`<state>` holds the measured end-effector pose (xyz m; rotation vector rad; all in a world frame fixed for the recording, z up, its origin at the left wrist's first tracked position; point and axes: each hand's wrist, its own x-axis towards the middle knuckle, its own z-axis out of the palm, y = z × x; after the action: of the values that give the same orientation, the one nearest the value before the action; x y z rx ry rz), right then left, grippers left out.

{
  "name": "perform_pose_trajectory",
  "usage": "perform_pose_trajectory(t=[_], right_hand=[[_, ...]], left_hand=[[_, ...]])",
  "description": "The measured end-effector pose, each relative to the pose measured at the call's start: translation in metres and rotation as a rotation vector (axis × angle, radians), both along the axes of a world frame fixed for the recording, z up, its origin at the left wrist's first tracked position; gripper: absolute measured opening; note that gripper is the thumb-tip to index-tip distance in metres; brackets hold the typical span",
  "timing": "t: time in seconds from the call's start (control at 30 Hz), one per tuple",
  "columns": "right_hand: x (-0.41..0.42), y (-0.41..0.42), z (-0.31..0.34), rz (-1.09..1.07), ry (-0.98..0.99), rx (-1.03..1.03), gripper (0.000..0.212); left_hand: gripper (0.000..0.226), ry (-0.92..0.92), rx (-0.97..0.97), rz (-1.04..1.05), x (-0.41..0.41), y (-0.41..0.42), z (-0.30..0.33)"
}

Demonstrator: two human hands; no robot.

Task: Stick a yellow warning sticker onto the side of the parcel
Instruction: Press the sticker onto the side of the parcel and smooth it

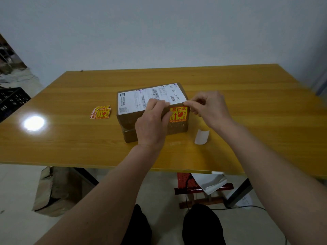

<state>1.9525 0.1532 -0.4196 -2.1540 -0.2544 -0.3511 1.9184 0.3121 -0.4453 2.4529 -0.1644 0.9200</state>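
Note:
A brown parcel (127, 122) with a white shipping label on top lies in the middle of the wooden table (247, 103). A yellow warning sticker (179, 114) with red print lies against the parcel's near side, at its right end. My left hand (152, 124) covers the sticker's left edge, fingers curled at the parcel's top edge. My right hand (208, 108) pinches the sticker's upper right corner with thumb and forefinger.
A small stack of the same yellow stickers (100, 112) lies left of the parcel. A curled white backing paper (201, 137) stands right of it. Under the table are a cardboard box (53, 191) and a red stool (194, 188). A black crate (12, 99) sits far left.

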Motion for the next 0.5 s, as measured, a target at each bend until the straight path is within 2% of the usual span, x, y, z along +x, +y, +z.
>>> perform_pose_trajectory(t=[0.13, 0.27, 0.4, 0.5], right_hand=[[0.0, 0.01, -0.009, -0.081, -0.003, -0.055, 0.034], [0.002, 0.009, -0.011, -0.048, 0.019, -0.072, 0.039], [0.001, 0.0, -0.021, 0.021, 0.079, -0.245, 0.036], [-0.001, -0.004, -0.027, 0.023, 0.064, -0.325, 0.023]], left_hand=[[0.018, -0.013, -0.093, 0.079, 0.002, -0.009, 0.002], [0.017, -0.018, -0.107, 0.079, 0.002, -0.008, 0.002], [0.027, 0.013, 0.012, 0.024, -0.001, -0.003, -0.001], [0.032, 0.062, 0.06, 0.002, -0.002, 0.001, 0.001]])
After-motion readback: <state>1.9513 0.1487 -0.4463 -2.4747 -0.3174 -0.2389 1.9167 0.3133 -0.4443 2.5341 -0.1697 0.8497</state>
